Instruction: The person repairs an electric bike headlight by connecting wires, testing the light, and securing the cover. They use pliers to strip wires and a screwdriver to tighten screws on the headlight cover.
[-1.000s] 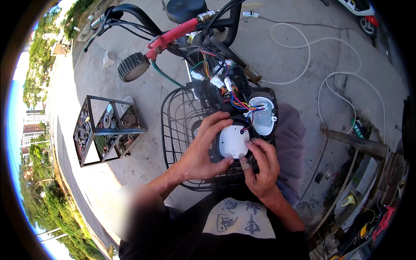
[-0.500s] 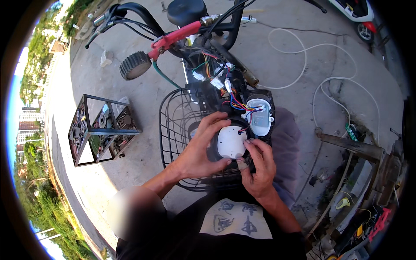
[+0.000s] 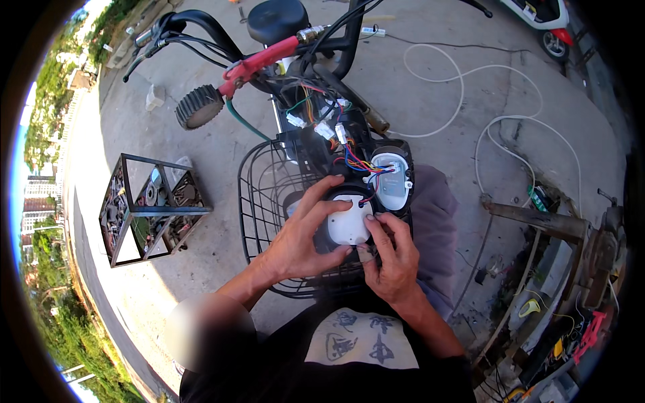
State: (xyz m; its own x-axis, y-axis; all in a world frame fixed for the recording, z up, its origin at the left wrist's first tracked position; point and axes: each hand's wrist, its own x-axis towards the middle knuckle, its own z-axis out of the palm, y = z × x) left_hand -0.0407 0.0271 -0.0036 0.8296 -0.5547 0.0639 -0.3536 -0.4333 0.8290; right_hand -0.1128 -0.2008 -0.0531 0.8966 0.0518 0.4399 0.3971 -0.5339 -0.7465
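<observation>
Both my hands are at a white rounded plastic housing (image 3: 347, 227) with small dark holes and thin wires entering its upper right. My left hand (image 3: 306, 232) curves around its left side, fingertips along the top and thumb at the lower edge. At the right and lower edge, my right hand (image 3: 391, 254) presses with bent fingers and thumb; whether it pinches something small is hidden. Just beyond sits a second white oval housing (image 3: 393, 185) in a black shell, with coloured wires (image 3: 356, 160) plugged in. Several white connectors (image 3: 324, 129) lie loose among the wiring.
A black wire basket (image 3: 252, 225) sits under my hands. Beyond are handlebars (image 3: 222, 33), a red tyre inflator (image 3: 262, 60) with a round gauge, and a black seat (image 3: 277, 20). A metal rack of parts (image 3: 158, 211) stands left; a hose (image 3: 463, 87) and cluttered bench (image 3: 537, 225) lie right.
The whole view has shifted a little, so everything appears slightly further left. Both hands keep nearly the same hold on the white housing.
</observation>
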